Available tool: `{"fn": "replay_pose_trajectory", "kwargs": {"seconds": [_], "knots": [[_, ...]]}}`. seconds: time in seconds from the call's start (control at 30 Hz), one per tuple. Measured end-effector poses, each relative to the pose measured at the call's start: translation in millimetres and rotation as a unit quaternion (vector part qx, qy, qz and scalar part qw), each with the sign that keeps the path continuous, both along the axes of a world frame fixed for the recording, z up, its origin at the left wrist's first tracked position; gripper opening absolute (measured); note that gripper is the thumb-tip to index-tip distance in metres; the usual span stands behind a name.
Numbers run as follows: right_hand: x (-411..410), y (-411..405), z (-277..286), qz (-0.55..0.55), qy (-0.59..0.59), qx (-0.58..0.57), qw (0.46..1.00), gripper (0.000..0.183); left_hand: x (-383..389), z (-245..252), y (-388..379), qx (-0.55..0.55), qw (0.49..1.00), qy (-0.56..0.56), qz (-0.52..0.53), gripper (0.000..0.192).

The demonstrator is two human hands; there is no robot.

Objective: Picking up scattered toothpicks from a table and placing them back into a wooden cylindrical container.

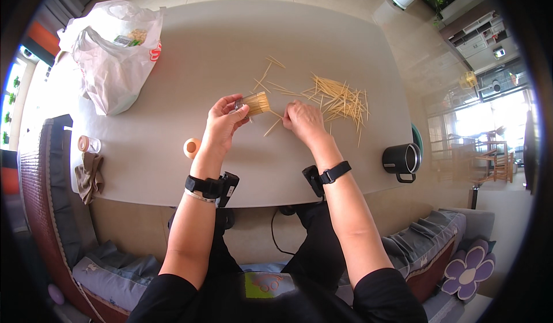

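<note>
My left hand (227,117) grips a small clear toothpick holder (240,103), tilted on its side with its mouth to the right. Wooden toothpicks (258,103) fill it and stick out of the mouth. Just right of that mouth is my right hand (302,117), its fingers curled closed around the end of a toothpick (276,114). A loose heap of toothpicks (341,98) lies on the grey table (259,167) beyond and to the right of my right hand. A few single ones are scattered left of the heap. Beside my left forearm sits a round, light wooden lid (191,148) with a hole.
A white plastic bag (114,68) with packed goods stands at the far left. Near the left edge are a small clear jar (89,144) with a tan lid and a brown cloth (89,177). A black mug (399,158) stands near the right edge, a green round object (416,138) behind it.
</note>
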State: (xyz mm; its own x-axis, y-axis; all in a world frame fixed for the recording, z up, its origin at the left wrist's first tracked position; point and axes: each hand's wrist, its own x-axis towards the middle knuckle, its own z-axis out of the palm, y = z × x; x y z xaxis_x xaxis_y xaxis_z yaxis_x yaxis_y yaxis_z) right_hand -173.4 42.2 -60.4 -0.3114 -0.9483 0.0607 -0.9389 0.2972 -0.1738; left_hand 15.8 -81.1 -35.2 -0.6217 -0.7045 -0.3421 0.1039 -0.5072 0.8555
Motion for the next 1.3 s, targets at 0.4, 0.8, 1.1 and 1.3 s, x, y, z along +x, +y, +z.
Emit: {"fn": "replay_pose_trajectory", "kwargs": {"seconds": [0.4, 0.8, 1.1, 1.3], "knots": [[-12, 15, 55, -0.046, -0.132, 0.011, 0.99, 0.012, 0, -2, 0, -0.004, 1.0, -0.012, -0.001, 0.04], [17, 3, 67, 0.062, -0.05, -0.12, 0.99, 0.012, -5, -15, 7, -0.041, 0.993, -0.039, -0.107, 0.041], [-1, 9, 27, -0.034, -0.056, -0.098, 0.993, 0.008, -5, -6, 6, -0.005, 0.997, -0.026, -0.074, 0.039], [2, 3, 10, -0.029, -0.031, -0.001, 0.999, 0.012, -2, -5, 2, 0.002, 0.999, -0.03, -0.036, 0.04]]}}
